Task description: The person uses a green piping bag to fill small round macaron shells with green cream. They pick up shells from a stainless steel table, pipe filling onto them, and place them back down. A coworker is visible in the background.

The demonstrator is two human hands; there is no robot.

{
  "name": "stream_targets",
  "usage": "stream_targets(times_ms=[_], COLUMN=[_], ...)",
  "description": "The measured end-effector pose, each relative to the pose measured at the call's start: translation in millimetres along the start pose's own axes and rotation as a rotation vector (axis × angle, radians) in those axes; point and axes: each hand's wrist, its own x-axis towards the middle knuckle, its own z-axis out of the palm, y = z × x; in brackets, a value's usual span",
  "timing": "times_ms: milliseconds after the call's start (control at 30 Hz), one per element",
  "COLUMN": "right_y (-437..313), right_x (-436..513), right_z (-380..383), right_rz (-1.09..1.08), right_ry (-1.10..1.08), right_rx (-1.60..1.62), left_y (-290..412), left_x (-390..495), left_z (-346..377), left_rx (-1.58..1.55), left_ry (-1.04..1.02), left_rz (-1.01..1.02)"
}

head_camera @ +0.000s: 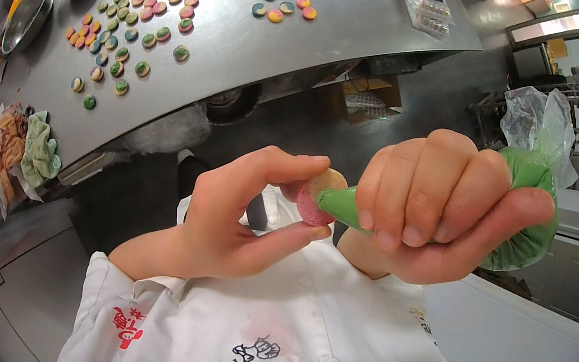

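Observation:
My left hand pinches a two-tone macaron shell, pink and cream, between the thumb and a finger. My right hand is wrapped around a clear plastic piping bag full of green filling. The bag's narrow tip meets the flat face of the shell, where a little green shows at the point of contact. Above the fist, the loose clear end of the bag stands up crumpled. Both hands are raised in front of a white chef's jacket, off the table.
Groups of coloured macaron shells lie on the stainless-steel table, several topped with green filling. Metal bowls stand at its far left, near cloths. Plastic packaging lies at the right end. A cardboard box sits below.

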Motion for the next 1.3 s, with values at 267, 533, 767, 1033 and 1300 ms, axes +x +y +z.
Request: stream_targets(times_ms=[267,533,767,1033,1300], right_y=[-2.7,-5.6,20.1,53.1,93.5], right_x=[1.2,4.6,2.7,-5.3,5.6], right_z=[-2.1,-0.4,0.7,-30.3,-29.6], right_rz=[0.051,0.134,0.241,0.366,0.385], right_ry=[0.029,-0.003,0.193,0.481,0.662], right_rx=[0.047,-0.166,-0.499,-0.428,-0.485], left_y=[-1.8,-1.6,-29.3,-143.8,-214.9], left_x=[-2.6,-6.2,-15.3,-19.7,-20.5], left_z=[12.4,3.3,-17.0,-161.5,-249.3], left_rx=[-0.011,-0.156,-0.652,0.421,1.346], left_ry=[0.073,0.030,0.084,0.551,0.372], left_rz=[0.048,-0.018,-0.418,-0.498,-0.435])
